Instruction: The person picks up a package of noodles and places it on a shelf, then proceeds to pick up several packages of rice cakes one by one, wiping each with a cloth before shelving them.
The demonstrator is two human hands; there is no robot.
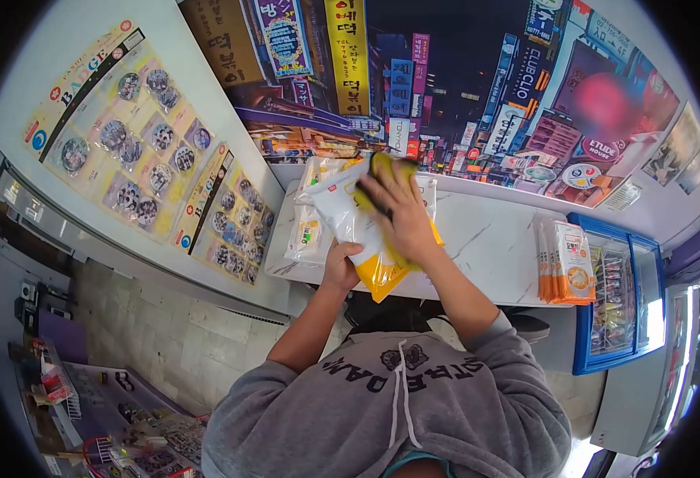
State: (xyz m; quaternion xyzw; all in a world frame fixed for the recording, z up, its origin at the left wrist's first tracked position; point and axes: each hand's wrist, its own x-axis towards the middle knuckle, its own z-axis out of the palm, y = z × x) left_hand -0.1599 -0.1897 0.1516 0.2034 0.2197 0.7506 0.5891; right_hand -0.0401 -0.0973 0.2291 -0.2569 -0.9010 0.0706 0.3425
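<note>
A white and yellow plastic package (342, 209) is tilted up over the counter in front of me. My left hand (342, 264) grips its lower left edge, with the thumb on the front. My right hand (402, 211) presses a yellow and black cloth (378, 185) against the package's upper right part; the hand is slightly blurred. Behind and to the left, more clear-wrapped white packages (308, 235) lie on the marbled counter (477, 239), partly hidden by the held one.
Orange and white packets (567, 263) stand in a row at the counter's right end, beside a blue-framed display freezer (617, 299). A white panel with badge packs (127, 143) rises on the left. A printed street-scene wall (461, 95) stands behind the counter.
</note>
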